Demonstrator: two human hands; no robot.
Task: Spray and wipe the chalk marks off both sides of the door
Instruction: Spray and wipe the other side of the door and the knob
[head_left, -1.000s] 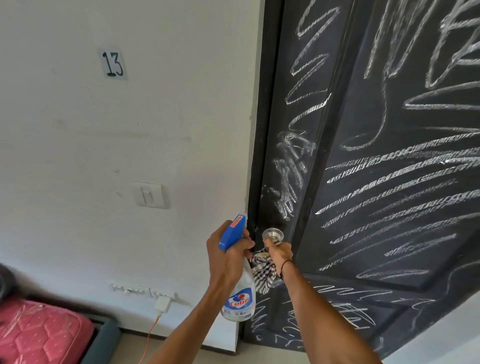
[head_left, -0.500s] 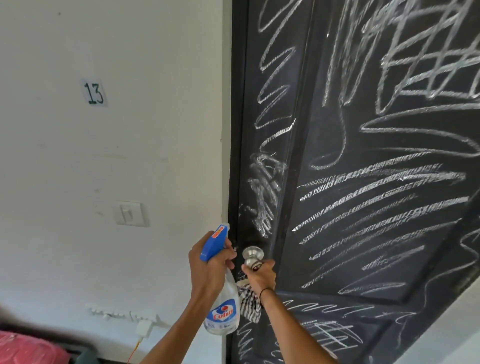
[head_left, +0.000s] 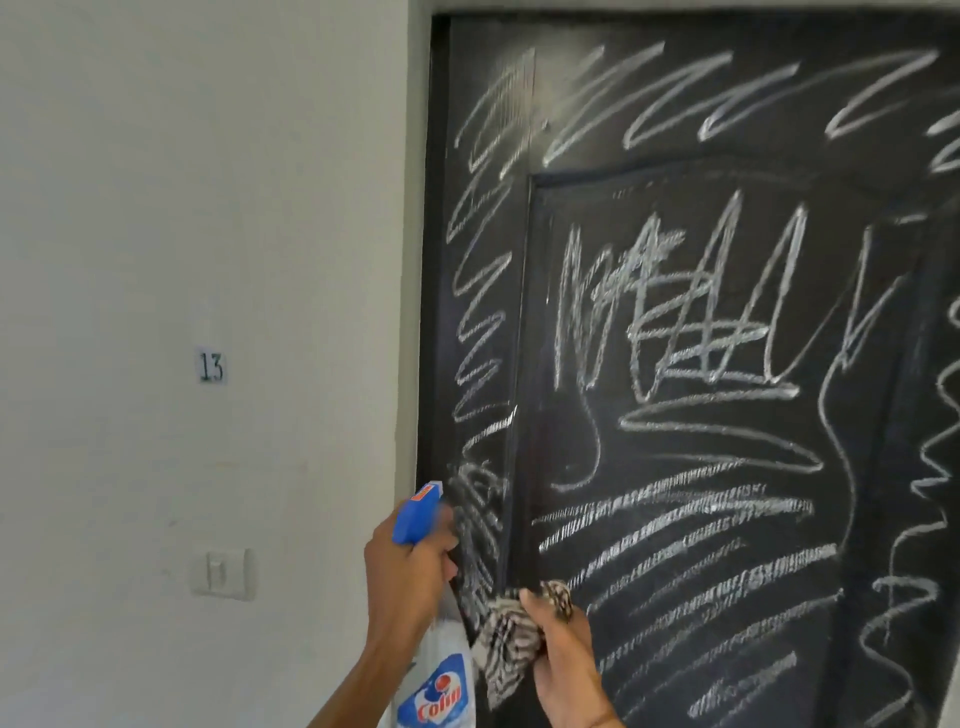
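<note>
A black panelled door (head_left: 691, 525) fills the right side, covered all over in white chalk scribbles (head_left: 670, 322). My left hand (head_left: 402, 577) grips a clear spray bottle (head_left: 441, 680) with a blue trigger head (head_left: 415, 512) and a "Colin" label, its nozzle close to the door's left edge. My right hand (head_left: 563, 660) holds a black-and-white patterned cloth (head_left: 511, 639) bunched against the lower left of the door. The door knob is hidden.
A white wall (head_left: 208, 208) stands to the left of the door frame (head_left: 434, 260). It carries a small "13" label (head_left: 211, 367) and a light switch (head_left: 223, 571).
The view has tilted upward, showing the door's top panel. My right hand has left the knob and come up with the cloth against the door. The bottle has risen a little.
</note>
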